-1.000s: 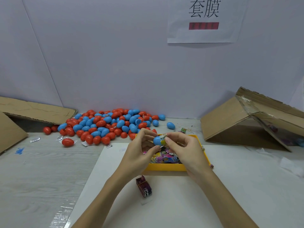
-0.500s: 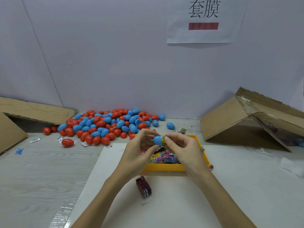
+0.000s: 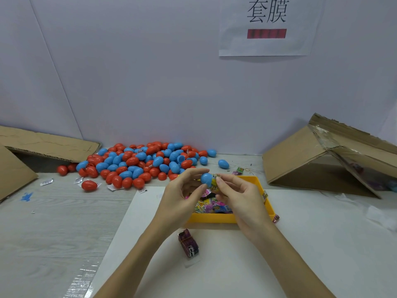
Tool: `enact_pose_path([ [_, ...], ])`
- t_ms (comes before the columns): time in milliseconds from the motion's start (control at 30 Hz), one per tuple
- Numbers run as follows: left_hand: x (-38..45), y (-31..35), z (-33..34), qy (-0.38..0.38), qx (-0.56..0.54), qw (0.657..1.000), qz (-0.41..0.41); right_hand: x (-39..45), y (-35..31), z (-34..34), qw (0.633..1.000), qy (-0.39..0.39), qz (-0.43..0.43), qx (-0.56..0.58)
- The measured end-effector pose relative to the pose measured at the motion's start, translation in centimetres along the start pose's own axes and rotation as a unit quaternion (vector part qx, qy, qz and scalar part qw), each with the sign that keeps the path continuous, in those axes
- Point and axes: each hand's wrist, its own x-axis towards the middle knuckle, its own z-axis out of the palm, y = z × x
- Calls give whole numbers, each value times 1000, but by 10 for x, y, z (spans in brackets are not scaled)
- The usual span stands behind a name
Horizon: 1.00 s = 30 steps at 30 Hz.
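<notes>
Bare left hand (image 3: 175, 201), bare right hand (image 3: 241, 201), unsleeved forearms (image 3: 133, 261)

Covered work at centre frame, clipped edges around it

The right end of the blue plastic egg (image 3: 205, 179) is hidden under a yellow printed film sleeve (image 3: 213, 183) and the fingers (image 3: 223, 184) of the right hand (image 3: 238, 196). Both hands, the left hand (image 3: 180, 196) included, hide part of the yellow plastic tray (image 3: 214, 218). The print on its small colourful packets (image 3: 211, 206) is too small to read. Both forearms run off the bottom edge. The tilted brown cardboard box (image 3: 300, 160) is cut by the right edge, and its contents are blurred. The white paper sign (image 3: 300, 44) is clipped at the top, and its red bar (image 3: 266, 33) is smeared.
</notes>
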Motion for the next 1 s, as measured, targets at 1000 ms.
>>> enact_pose_path([
  [1000, 0, -3, 2, 5, 56, 995, 85, -7, -15, 4, 938, -90, 237, 237],
])
